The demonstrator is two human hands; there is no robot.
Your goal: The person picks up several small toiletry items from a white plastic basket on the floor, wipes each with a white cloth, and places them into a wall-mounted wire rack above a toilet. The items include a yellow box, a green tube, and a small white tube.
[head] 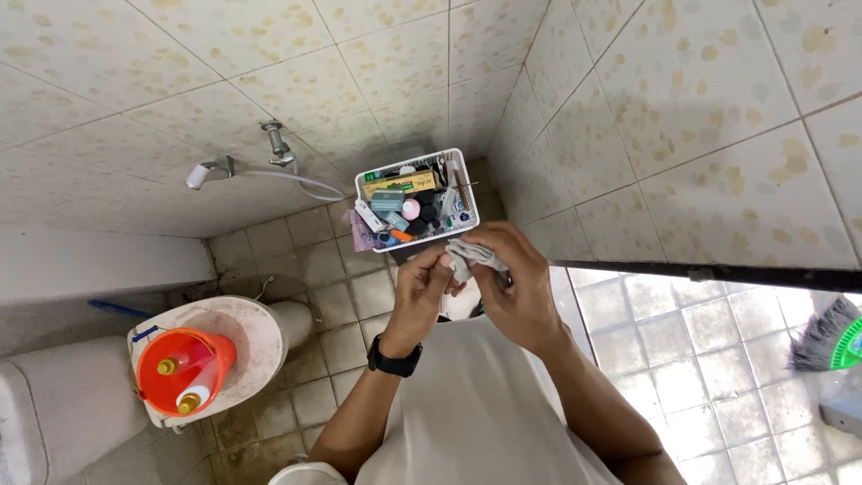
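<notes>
The floor [310,269] is made of small square beige tiles, stained and darker near the bottom of the view. A white toilet [256,332] stands on it at the left, and an orange bucket [184,368] with bottles inside rests on the closed toilet lid. Past the dark door threshold [709,274], a lighter tiled floor [718,359] carries a broom [831,337] with grey bristles.

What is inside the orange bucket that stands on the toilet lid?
Inside the orange bucket lie two bottles with golden caps, one red, one white. The bucket wall and the bottles cover whatever lies at the bottom.
</notes>
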